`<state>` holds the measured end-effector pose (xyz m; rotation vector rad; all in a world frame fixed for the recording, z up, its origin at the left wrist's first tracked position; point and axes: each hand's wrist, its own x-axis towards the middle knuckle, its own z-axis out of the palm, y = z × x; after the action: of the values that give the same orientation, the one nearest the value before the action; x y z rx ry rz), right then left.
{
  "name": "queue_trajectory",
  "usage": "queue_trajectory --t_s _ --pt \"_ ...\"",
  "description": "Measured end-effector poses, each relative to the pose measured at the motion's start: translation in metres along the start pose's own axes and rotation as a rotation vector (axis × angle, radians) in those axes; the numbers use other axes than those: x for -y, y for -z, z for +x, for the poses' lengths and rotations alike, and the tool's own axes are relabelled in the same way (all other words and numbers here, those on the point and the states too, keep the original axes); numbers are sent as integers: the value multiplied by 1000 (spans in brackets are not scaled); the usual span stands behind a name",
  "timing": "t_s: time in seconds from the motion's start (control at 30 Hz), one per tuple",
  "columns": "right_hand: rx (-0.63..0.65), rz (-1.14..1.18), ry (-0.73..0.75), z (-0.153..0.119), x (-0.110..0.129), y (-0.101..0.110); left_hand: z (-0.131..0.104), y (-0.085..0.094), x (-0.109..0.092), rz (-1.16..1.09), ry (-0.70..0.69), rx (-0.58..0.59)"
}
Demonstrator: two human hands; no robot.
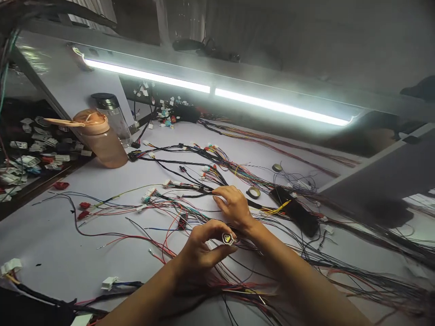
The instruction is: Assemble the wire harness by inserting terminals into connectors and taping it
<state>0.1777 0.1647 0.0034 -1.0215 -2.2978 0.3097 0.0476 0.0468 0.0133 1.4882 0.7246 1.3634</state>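
My left hand [204, 246] is closed on a small white plug connector [227, 238], pinched between thumb and fingertips. Its front faces up toward me and shows a yellow insert with several pin holes. Just beyond it, my right hand [234, 206] lies over the wire bundle, palm down, fingers stretched to the left and thumb slightly apart. Its fingertips are at a black-sleeved wire harness [204, 189]; whether they touch it I cannot tell. A white multi-pin connector [148, 194] and a black connector [182, 222] lie among loose wires left of my hands.
A peach-coloured bottle [107, 147] and a clear bottle [117, 120] stand at the back left. Tape rolls [253, 193] and a black phone [299, 213] lie to the right. White connectors [29, 163] fill a bin on the left. A tube light [282, 106] spans the back.
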Motion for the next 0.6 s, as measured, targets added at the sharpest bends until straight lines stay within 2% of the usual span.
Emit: queue_trajectory --t_s 0.2,0.37,0.5,0.6 --pt "35 -80 -65 17 -3 -23 3 3 -2 52 -14 -17" --pt "19 -84 -154 20 -11 -37 1 8 7 54 36 -29" --pt "-51 -48 -123 18 -17 -42 0 10 11 34 83 -48" --pt "-106 -4 -77 17 -18 -43 1 10 9 43 178 -78"
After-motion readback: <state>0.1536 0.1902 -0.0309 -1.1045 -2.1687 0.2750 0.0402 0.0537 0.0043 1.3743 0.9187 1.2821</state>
